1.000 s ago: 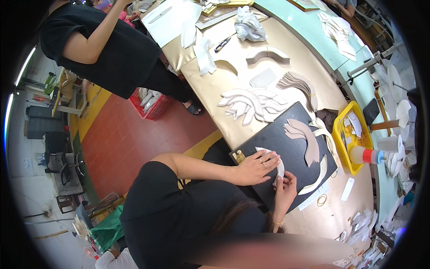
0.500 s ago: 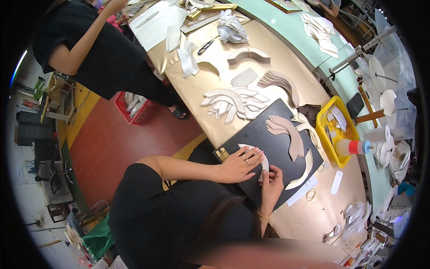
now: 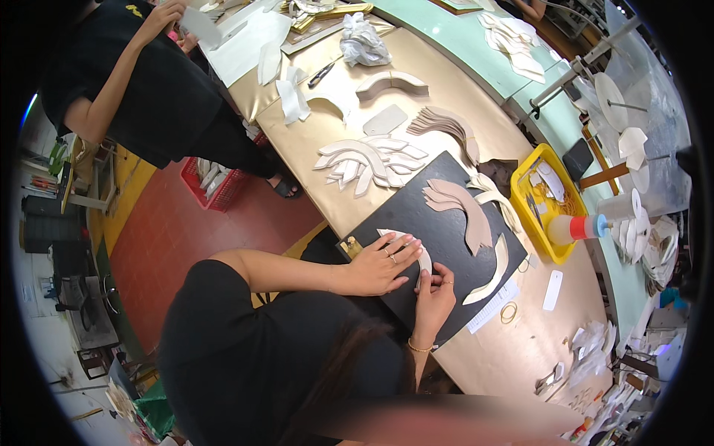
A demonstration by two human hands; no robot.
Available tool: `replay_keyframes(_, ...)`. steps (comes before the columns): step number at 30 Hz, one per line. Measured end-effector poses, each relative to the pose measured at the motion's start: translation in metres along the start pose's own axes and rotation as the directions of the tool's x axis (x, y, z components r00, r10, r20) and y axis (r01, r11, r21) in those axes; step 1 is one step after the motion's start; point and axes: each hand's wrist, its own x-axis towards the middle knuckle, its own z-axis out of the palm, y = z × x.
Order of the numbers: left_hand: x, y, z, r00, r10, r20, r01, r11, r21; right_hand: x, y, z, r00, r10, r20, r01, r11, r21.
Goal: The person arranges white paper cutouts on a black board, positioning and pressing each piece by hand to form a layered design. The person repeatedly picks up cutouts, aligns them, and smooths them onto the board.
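A curved white strip (image 3: 425,261) lies on a black board (image 3: 398,212) at the near edge of the table. My left hand (image 3: 378,265) rests flat across it with fingers stretched out, covering much of its length. With thumb and fingers, my right hand (image 3: 434,296) pinches the strip's near end. On the same board, beyond my hands, is a fanned stack of curved brown-pink pieces (image 3: 462,215). A cream curved strip (image 3: 492,273) lies along the board's right side, and more cream strips (image 3: 494,199) sit at its far right corner.
A yellow basket (image 3: 529,215) with a bottle (image 3: 573,228) stands right of the board. Piles of white curved pieces (image 3: 361,157) and a brown fanned bundle (image 3: 450,132) lie farther off. Rubber bands (image 3: 509,312) rest near a paper sheet. Another person (image 3: 141,97) stands at left.
The whole view has shifted slightly, so the table appears farther left. My hands keep their places on the strip. The other person's raised hand now shows a pale flat piece.
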Motion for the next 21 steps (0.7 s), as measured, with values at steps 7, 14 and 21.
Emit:
replay_keyframes(7,0.0027,-0.0015,-0.0048,0.999,0.03,0.015,-0.031,0.999,0.019,-0.003,0.0038,0.0058,0.996,-0.053,-0.075,0.052,0.998,-0.022)
replay_keyframes(14,0.0064,-0.0019,-0.0093,0.998,0.054,0.034,-0.057,0.996,0.068,-0.0029,0.0054,0.0085,0.992,-0.054,-0.116,0.044,0.995,-0.085)
replay_keyframes(21,0.0072,-0.0001,-0.0088,0.998,0.048,0.038,-0.051,0.995,0.088,-0.0043,0.0049,0.0094,0.989,-0.077,-0.124,0.067,0.994,-0.085)
